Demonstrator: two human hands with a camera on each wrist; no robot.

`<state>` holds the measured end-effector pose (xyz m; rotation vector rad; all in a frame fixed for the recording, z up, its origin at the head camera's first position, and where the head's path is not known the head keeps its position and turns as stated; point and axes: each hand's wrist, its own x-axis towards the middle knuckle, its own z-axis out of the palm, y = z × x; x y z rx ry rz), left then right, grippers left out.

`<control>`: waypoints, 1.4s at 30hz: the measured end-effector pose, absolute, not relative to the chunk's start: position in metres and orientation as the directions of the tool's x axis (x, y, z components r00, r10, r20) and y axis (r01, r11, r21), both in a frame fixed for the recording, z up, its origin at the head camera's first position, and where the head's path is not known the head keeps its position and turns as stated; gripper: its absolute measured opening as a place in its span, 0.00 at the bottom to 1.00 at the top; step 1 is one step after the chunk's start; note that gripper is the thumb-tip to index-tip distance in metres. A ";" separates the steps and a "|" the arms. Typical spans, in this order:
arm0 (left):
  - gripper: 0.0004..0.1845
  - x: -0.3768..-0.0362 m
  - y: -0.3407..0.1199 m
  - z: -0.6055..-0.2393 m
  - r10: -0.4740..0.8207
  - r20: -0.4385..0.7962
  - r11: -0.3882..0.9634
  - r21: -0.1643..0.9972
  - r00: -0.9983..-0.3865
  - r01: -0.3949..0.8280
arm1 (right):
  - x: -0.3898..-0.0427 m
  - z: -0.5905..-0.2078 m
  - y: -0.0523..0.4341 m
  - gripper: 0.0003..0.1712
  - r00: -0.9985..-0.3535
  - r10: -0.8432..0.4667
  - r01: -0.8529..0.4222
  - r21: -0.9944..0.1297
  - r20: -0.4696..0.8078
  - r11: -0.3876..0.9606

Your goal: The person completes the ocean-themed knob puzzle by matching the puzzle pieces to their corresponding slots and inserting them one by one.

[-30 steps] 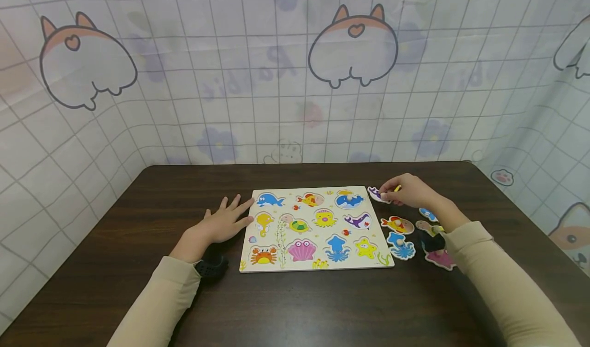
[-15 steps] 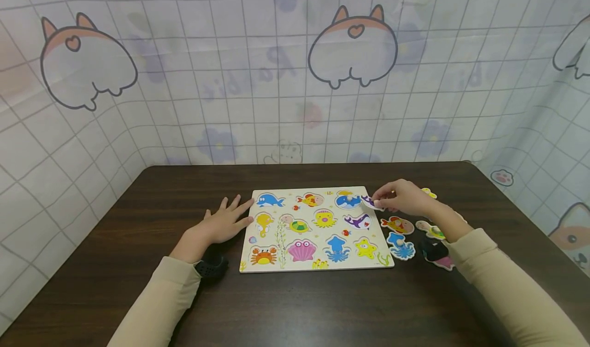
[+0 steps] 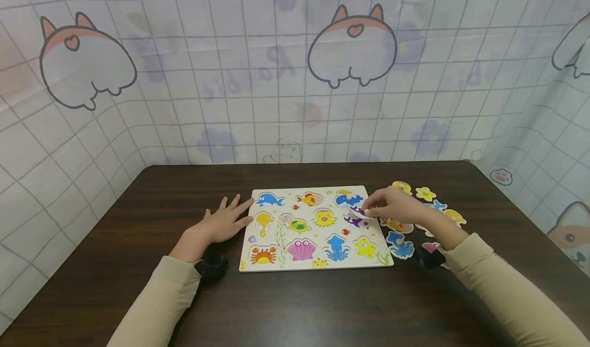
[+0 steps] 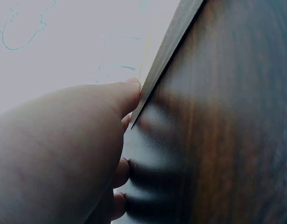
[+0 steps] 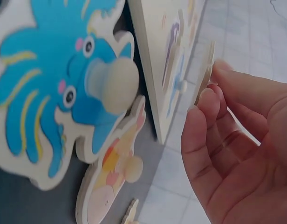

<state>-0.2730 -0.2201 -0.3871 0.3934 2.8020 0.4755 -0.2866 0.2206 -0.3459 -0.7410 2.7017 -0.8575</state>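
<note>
Between its thumb and fingers, my right hand (image 3: 396, 206) pinches a purple whale puzzle piece (image 3: 358, 212). The piece is tilted over the right side of the sea-animal puzzle board (image 3: 320, 237), overlapping the printed purple whale there. From the right wrist view, the held piece (image 5: 206, 74) appears edge-on at the fingertips. Just behind it, a knobbed blue whale piece (image 3: 349, 199) sits in the board's top right corner. My left hand (image 3: 226, 221) lies with fingers spread, its fingertips at the board's left edge; the thumb (image 4: 127, 95) touches that edge in the left wrist view.
Several knobbed pieces lie right of the board: a blue squid (image 3: 400, 247), a red-yellow fish (image 3: 397, 226) partly under the right hand, a yellow starfish (image 3: 425, 194) and others. The right forearm covers some. Behind the dark table (image 3: 295, 306) hangs a patterned cloth (image 3: 258, 116).
My right hand has carried the purple whale piece from beyond the board's right corner, left and toward me, over the board. The left hand has stayed still.
</note>
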 end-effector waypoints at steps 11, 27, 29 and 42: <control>0.37 -0.272 -0.220 -0.386 0.308 -0.223 0.907 0.361 -0.925 0.215 | -0.286 -0.351 0.213 0.09 -0.831 -0.552 -0.421 -0.566 -0.074 0.709; 0.37 -0.271 -0.220 -0.387 0.306 -0.224 0.909 0.359 -0.925 0.214 | -0.283 -0.357 0.209 0.07 -0.831 -0.549 -0.409 -0.564 -0.095 0.717; 0.37 -0.271 -0.220 -0.386 0.306 -0.225 0.909 0.359 -0.925 0.213 | -0.283 -0.357 0.209 0.06 -0.828 -0.554 -0.417 -0.561 -0.091 0.715; 0.37 -0.272 -0.220 -0.385 0.307 -0.222 0.909 0.357 -0.925 0.216 | -0.285 -0.359 0.206 0.07 -0.827 -0.555 -0.428 -0.542 -0.087 0.723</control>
